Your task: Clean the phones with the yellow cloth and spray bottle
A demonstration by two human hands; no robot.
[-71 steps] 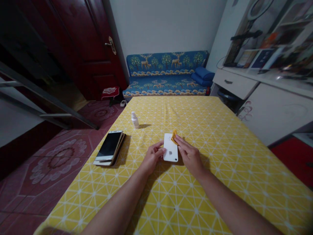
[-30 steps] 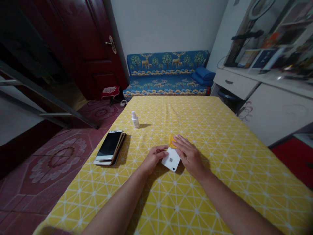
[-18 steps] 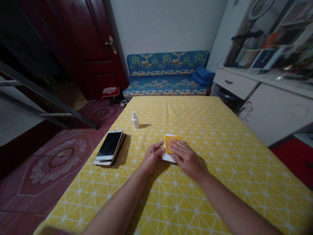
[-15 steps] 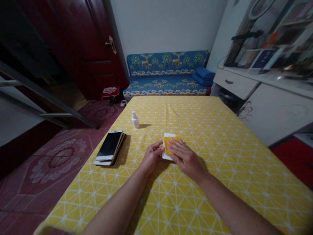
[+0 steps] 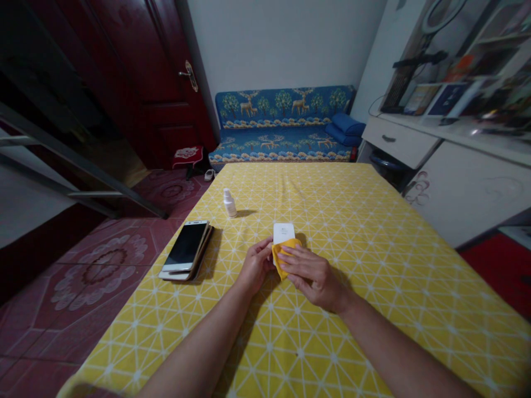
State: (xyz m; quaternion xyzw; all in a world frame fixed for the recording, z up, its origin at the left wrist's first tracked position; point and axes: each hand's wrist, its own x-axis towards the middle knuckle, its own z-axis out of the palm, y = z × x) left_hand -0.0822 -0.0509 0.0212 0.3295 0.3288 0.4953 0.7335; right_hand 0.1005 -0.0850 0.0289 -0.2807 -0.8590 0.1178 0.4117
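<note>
A small white rounded rectangular device (image 5: 284,231) with faint grey print lies just above the table, its lower part hidden under a yellow cloth (image 5: 281,255). My left hand (image 5: 256,264) grips the device by its left edge, thumb and fingers closed. Over the lower half, my right hand (image 5: 309,273) presses the cloth against the device, its fingers laid together across it. To the left, a stack of phones (image 5: 186,247) rests near the table edge, the top one with a black screen and white frame. Behind it stands a white spray bottle (image 5: 229,204).
A yellow cloth with white lines covers the table (image 5: 332,342). Beyond the far edge is a blue patterned sofa (image 5: 269,130). A white cabinet (image 5: 464,188) stands to the right. On the left are a metal ladder-like frame (image 5: 95,177) and a small red stool (image 5: 187,157).
My right hand has slid the yellow cloth down the device toward me, uncovering its printed upper part. The device has shifted slightly left. The phones and bottle have stayed put.
</note>
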